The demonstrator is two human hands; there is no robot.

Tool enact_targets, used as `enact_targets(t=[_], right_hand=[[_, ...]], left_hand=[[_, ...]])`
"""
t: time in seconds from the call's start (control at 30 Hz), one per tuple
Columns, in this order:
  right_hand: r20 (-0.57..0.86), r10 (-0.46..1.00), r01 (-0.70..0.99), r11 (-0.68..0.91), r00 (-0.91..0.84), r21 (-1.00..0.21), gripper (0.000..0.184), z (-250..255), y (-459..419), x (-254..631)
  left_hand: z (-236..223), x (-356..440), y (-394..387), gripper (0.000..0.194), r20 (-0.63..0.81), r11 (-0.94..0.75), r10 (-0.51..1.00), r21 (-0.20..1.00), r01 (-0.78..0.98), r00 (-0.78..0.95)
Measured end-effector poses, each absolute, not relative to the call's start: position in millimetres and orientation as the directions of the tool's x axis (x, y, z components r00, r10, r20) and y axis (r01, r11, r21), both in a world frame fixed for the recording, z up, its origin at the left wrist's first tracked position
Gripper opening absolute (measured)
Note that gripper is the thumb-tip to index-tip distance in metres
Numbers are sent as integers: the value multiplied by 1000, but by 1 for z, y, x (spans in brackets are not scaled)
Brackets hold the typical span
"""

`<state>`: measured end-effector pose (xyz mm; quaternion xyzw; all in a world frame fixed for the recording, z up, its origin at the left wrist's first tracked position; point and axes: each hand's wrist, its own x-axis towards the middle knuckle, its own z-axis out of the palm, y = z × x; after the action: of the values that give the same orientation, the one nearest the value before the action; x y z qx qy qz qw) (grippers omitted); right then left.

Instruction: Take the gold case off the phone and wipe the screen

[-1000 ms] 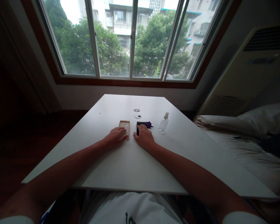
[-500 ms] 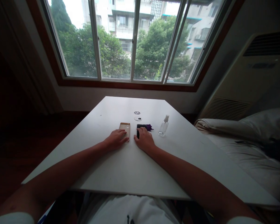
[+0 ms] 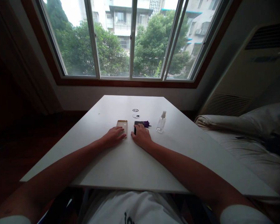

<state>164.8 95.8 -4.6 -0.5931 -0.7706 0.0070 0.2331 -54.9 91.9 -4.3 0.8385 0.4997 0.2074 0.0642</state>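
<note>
Head view: both hands lie flat on the white table [image 3: 121, 161], nothing gripped. Left hand [image 3: 112, 137] rests loosely with its fingertips on the near end of the tan phone case [image 3: 122, 125]; right hand [image 3: 141, 137] covers the near end of the black phone [image 3: 137, 123], palm down, fingers relaxed. Purple cloth [image 3: 147, 124] sits touching the phone's far right corner. Looks like a start position, objects laid out but not lifted; picking up either one would call for curling the fingers under a thin edge. Only container: small clear spray bottle [image 3: 161, 123], upright to the right of the cloth, capped, contents too clear to tell.
</note>
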Motion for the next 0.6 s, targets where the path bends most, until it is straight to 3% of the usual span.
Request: enact_targets(t=[0.6], right_hand=[[400,893,891,338,-203,-302,44,1,89,164]], left_hand=[[3,-57,74,55,272,-557,822,209,804,500]])
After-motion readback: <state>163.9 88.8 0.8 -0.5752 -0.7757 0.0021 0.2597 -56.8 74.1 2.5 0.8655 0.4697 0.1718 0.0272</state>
